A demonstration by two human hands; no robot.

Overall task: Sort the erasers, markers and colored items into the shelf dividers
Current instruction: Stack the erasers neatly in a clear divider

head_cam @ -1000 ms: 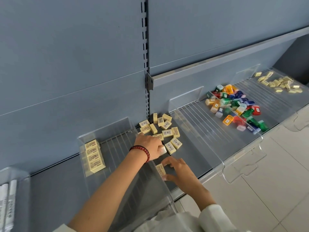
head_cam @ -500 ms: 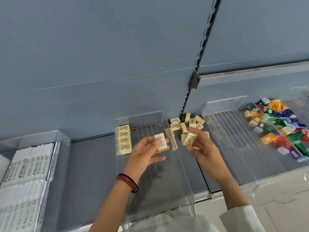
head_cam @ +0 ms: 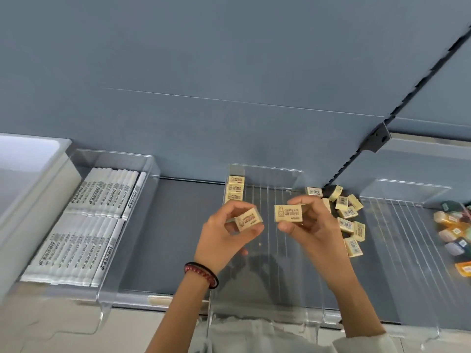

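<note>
Two erasers are held up over the shelf (head_cam: 178,238), one in each hand. The left hand (head_cam: 224,238) pinches the left eraser (head_cam: 249,219) between the thumb below and the curled fingers (head_cam: 237,206) above. This eraser is tilted, with its printed face toward the camera. The right hand (head_cam: 313,230) pinches the right eraser (head_cam: 288,213) in the same way, and this one is level, with its print upright. The two erasers are just beside each other but do not touch.

Both hands are above the middle divider (head_cam: 270,170), a clear tray with a ribbed floor. In its back left corner a row of erasers (head_cam: 235,187) lies along the left wall; three are visible, and the left hand covers the place after them.

Loose erasers (head_cam: 348,220) lie in a pile on the shelf just to the right of this divider, between it and the right divider (head_cam: 407,189). Colored items (head_cam: 453,235) lie in the right divider, at the picture edge, and they are blurred.

White markers (head_cam: 96,225) are packed side by side in two rows in the left divider (head_cam: 153,164), well apart from the hands. A bracelet (head_cam: 204,273) of red beads is on the left wrist.
</note>
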